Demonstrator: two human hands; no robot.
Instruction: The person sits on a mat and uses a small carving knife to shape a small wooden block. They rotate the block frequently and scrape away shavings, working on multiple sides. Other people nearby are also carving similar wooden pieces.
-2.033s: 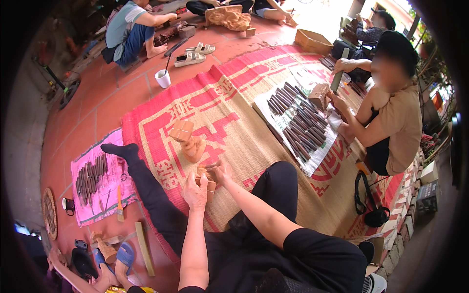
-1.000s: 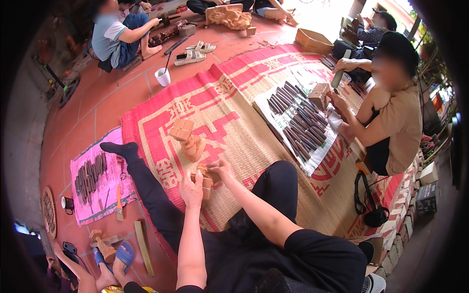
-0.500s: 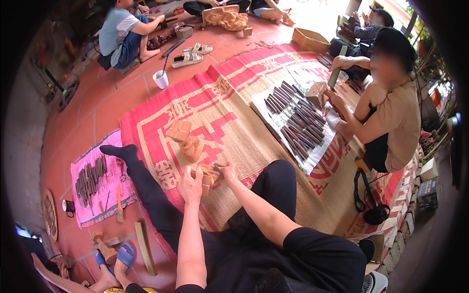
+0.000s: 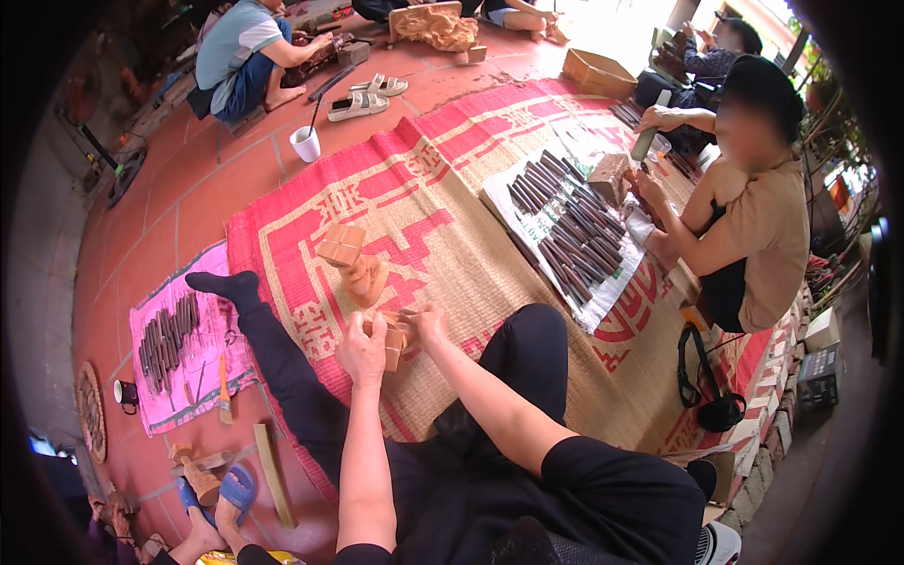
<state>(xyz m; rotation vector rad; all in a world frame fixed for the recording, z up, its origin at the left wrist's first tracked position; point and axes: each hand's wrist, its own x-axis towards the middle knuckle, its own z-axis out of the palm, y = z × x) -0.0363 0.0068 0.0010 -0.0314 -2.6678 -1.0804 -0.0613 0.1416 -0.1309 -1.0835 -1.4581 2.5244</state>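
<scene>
Between my bent and stretched legs, my left hand (image 4: pixel 362 350) is closed around a small light-brown wood carving (image 4: pixel 394 347) with a blocky base. My right hand (image 4: pixel 428 325) is at the carving's far right side, its fingers closed in a pinch. Whatever those fingers hold is too small and hidden to make out. Just beyond my hands, a second wood carving (image 4: pixel 362 281) stands on the woven mat (image 4: pixel 471 273), topped by a square block.
To the left, a pink cloth (image 4: pixel 212 330) bears several chisels (image 4: pixel 169 339) and a brush (image 4: pixel 224 400). Dark-handled tools (image 4: pixel 579 235) lie on a white sheet at right, near a seated person (image 4: pixel 763 207) carving wood. A white cup (image 4: pixel 305 144) and sandals (image 4: pixel 358 105) stand beyond the mat.
My right hand has shifted slightly left and up against the carving, and my left hand has moved slightly left. At the far left, the person in blue has leaned forward.
</scene>
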